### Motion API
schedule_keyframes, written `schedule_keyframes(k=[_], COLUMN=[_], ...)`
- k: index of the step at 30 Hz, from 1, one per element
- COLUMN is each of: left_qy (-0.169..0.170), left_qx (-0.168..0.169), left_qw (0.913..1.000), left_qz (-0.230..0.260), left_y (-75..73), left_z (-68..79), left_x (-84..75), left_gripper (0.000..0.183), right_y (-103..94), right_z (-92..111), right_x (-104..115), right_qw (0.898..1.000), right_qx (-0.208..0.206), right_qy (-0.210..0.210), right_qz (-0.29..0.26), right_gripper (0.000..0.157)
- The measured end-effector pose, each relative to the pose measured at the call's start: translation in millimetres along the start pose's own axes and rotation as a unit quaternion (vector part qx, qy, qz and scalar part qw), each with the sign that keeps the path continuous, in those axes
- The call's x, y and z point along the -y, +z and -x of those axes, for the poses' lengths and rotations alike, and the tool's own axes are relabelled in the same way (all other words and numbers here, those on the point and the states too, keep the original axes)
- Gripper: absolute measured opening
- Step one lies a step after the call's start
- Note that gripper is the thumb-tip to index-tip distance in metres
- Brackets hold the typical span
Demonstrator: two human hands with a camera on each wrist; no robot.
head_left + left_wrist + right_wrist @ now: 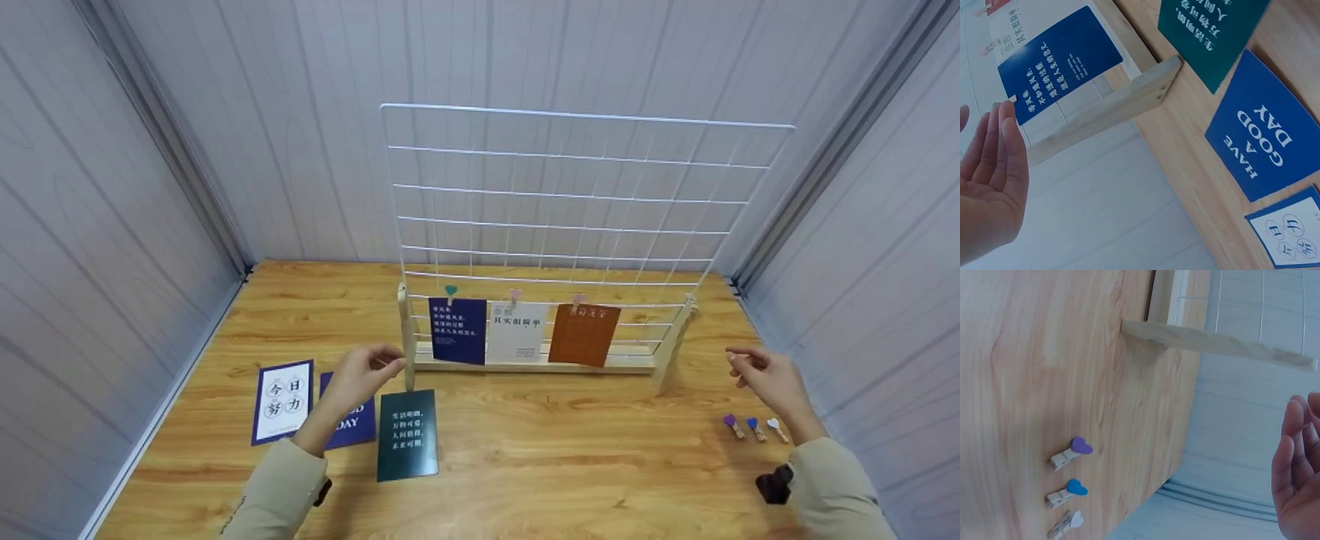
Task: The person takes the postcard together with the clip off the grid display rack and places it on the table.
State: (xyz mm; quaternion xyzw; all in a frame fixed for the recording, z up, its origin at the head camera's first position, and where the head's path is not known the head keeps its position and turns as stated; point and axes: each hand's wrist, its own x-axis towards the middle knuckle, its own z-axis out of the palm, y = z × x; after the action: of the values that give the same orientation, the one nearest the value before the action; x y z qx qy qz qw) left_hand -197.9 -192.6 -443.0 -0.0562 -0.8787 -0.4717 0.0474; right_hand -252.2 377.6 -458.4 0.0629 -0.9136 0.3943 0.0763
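Observation:
My left hand (pixel 366 375) hovers by the left post of the wooden stand, fingers loosely bent and nothing in them. Below it lie a dark green card (pixel 407 435), a blue "HAVE A GOOD DAY" card (pixel 1266 132) and a white card with a blue border (pixel 283 401). To the right of the stand, my right hand (pixel 772 379) is raised with relaxed fingers, also holding nothing. Under it sit clothespins with a purple heart (pixel 1081 445), a blue heart (pixel 1076 487) and a white heart (pixel 1076 519).
A white wire grid (pixel 585 157) stands upright in the wooden base (pixel 525 368). Clipped along its low wire are a navy card (pixel 458 334), a white card (pixel 517 337) and an orange card (pixel 585 337). Pale panel walls enclose the wooden table (pixel 540 465).

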Motion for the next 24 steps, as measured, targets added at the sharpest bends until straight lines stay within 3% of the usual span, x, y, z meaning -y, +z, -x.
schedule_keyframes(k=[7,18,24], left_qy=[0.028,0.041,0.026], left_qx=[-0.006,-0.005,-0.008], left_qw=[0.9996,0.9989,0.9995], left_qz=[0.003,0.020,0.016], left_y=[3.2,15.9,23.5], left_z=[-0.6,-2.6,-5.1], left_x=[-3.2,3.6,3.7], left_gripper=[0.013,0.009,0.011], right_y=[15.4,46.1,65.2], right_z=[-4.5,-2.3,-11.4], right_x=[13.4,62.0,51.0], right_qw=[0.997,0.989,0.985], right_qx=[-0.029,-0.021,-0.018], right_qy=[-0.063,-0.074,-0.079], right_qz=[-0.032,-0.127,-0.150], right_gripper=[0.029,0.019,0.020])
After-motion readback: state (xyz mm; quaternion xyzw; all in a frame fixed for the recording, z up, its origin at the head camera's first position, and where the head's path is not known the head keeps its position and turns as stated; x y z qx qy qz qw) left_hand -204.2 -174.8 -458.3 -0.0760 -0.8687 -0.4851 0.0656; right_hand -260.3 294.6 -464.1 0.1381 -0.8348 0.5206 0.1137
